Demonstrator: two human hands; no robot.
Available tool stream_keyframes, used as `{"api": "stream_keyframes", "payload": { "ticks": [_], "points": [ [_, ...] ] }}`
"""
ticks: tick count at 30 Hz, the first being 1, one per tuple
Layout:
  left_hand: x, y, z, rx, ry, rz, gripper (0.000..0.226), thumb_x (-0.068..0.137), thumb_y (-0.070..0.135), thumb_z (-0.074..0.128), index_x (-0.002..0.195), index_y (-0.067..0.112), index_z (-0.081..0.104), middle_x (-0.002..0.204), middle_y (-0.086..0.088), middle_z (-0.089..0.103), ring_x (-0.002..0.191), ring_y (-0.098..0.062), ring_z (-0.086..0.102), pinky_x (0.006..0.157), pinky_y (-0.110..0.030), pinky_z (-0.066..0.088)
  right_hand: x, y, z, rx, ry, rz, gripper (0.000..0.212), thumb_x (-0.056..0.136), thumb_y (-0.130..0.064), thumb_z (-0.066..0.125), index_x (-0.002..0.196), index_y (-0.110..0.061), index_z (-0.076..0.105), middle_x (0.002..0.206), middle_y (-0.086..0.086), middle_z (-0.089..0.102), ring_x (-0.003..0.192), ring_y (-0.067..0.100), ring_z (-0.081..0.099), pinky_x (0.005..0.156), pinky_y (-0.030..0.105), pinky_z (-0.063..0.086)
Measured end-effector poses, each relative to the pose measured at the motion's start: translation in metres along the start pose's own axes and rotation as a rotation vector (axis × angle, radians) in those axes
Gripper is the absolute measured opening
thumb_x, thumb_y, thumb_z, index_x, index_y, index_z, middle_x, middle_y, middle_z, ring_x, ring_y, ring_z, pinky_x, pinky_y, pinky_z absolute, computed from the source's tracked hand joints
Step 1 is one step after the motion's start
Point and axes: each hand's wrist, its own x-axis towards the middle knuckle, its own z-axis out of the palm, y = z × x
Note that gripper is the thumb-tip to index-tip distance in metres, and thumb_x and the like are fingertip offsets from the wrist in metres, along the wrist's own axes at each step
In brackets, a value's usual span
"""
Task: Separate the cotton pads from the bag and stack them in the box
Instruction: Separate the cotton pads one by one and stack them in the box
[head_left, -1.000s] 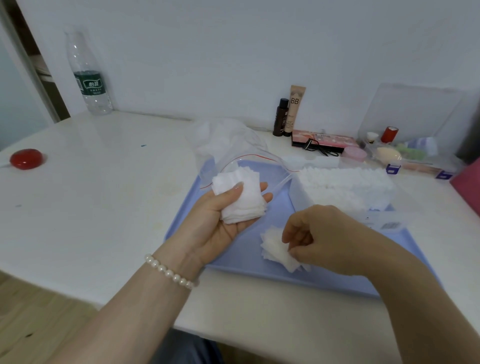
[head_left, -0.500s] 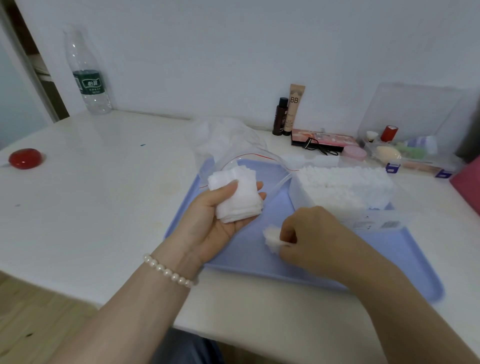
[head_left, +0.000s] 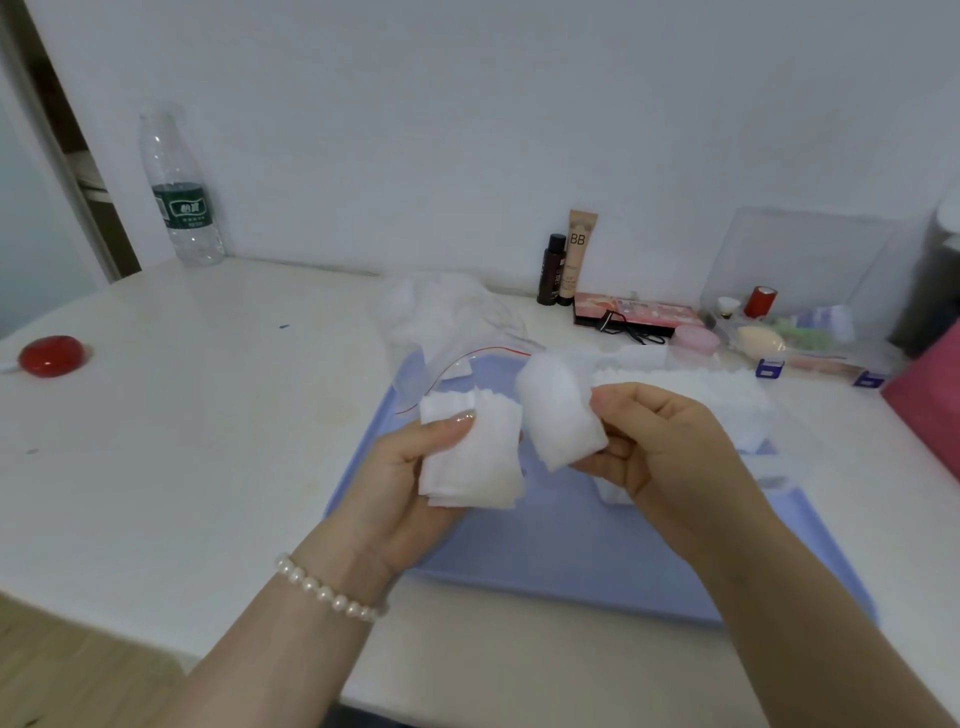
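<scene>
Glossy white table (head_left: 182, 415) — each hand's fingers clamped on soft square cotton pads (head_left: 470, 457).

- We see the tray (head_left: 545, 561) lying on the table (head_left: 208, 441), near its front edge.
- Our left hand (head_left: 410, 488) holds a stack of pads (head_left: 470, 457) above the tray, left of the pads (head_left: 561, 415) in our right hand (head_left: 670, 457).
- The box (head_left: 727, 410) sits on the tray behind our right hand.
- The bag (head_left: 447, 332) lies at the tray's far left corner.
- The bottle (head_left: 179, 192) stands far left, against the wall.
</scene>
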Motion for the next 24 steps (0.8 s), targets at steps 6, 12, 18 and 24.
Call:
{"api": "stream_keyframes", "payload": {
  "ticks": [6,12,18,24],
  "points": [
    [-0.0021,-0.0018,0.0012,0.077,-0.081,0.009,0.056,0.042,0.03,0.092,0.091,0.009,0.077,0.098,-0.011,0.072,0.089,-0.024,0.069,0.079,-0.039,0.056,-0.0012,0.0014,0.0008,0.039,-0.101,0.056,0.02,0.089,-0.005,0.048,0.079,-0.001,0.065,0.067,0.01,0.069,0.058,0.017,0.066,0.053,0.027,0.056],
    [0.0003,0.0002,0.0016,0.052,-0.065,0.096,0.044,0.056,0.017,0.085,0.099,0.01,0.075,0.11,-0.012,0.069,0.1,-0.023,0.067,0.079,-0.033,0.056,-0.0018,-0.0019,0.0001,0.058,-0.093,0.086,0.031,0.094,-0.015,0.046,0.073,-0.006,0.067,0.067,0.013,0.067,0.057,0.021,0.064,0.049,0.029,0.055],
    [0.0027,-0.0007,-0.0002,0.034,-0.105,0.111,0.055,0.055,0.024,0.087,0.105,0.008,0.072,0.117,-0.014,0.066,0.107,-0.025,0.064,0.084,-0.033,0.054,-0.002,-0.0018,-0.0031,0.032,-0.154,0.028,0.03,0.078,0.014,0.054,0.099,-0.003,0.067,0.075,0.016,0.069,0.06,0.021,0.065,0.052,0.024,0.055],
    [0.0029,-0.0016,-0.001,0.035,-0.122,0.09,0.058,0.055,0.025,0.088,0.107,0.006,0.072,0.118,-0.015,0.065,0.108,-0.026,0.064,0.084,-0.034,0.055,-0.0007,0.0003,-0.0028,0.024,-0.113,-0.01,0.023,0.08,0.011,0.056,0.095,-0.003,0.066,0.074,0.016,0.07,0.055,0.017,0.065,0.049,0.022,0.053]
  ]
}}
